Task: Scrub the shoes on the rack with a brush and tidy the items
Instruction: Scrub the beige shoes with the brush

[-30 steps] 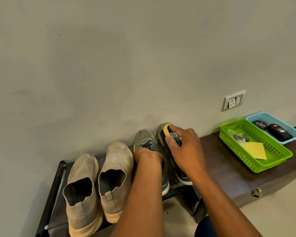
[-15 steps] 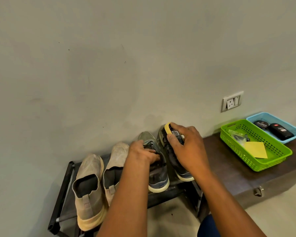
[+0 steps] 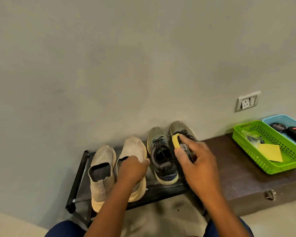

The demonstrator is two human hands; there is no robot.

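- Four shoes stand in a row, toes to the wall, on a low black rack [image 3: 79, 177] in the lower middle of the frame: two beige slip-ons at left and two grey lace-up sneakers at right.
- The outer beige slip-on [image 3: 102, 170] sits at the rack's left end; the second beige slip-on [image 3: 135, 147] stands just beside it, its heel part hidden by a hand.
- The left grey sneaker [image 3: 161, 154] stands just right of the slip-ons, black laces and dark opening in plain view. The right grey sneaker [image 3: 179, 128] is set a little nearer the wall; only its toe and some laces show.
- The brush [image 3: 176, 141], with a rounded yellow end and a dark body bearing a small label, lies against the laces of the right grey sneaker, just right of the frame's centre.
- The right hand [image 3: 196, 161] grips the brush, thumb along its left side and fingers curled over the top.
- The left hand [image 3: 132, 170] rests on the collar of the second beige slip-on, fingers bent over its edge; whether they actually clamp it cannot be told.
- Both bare forearms rise from the bottom edge, with dark blue trouser knees at the lower corners.
- A dark brown bench [image 3: 229, 168] runs rightward from the rack.
- On its far right end sits a green basket [image 3: 263, 166] holding a yellow sheet [image 3: 270, 152] and a clear wrapper [image 3: 251, 136].
- Touching it, at the right edge of the frame, a blue basket [image 3: 280, 117] holds two dark containers.
- A wall socket [image 3: 247, 101] is mounted on the plain grey wall above the bench.
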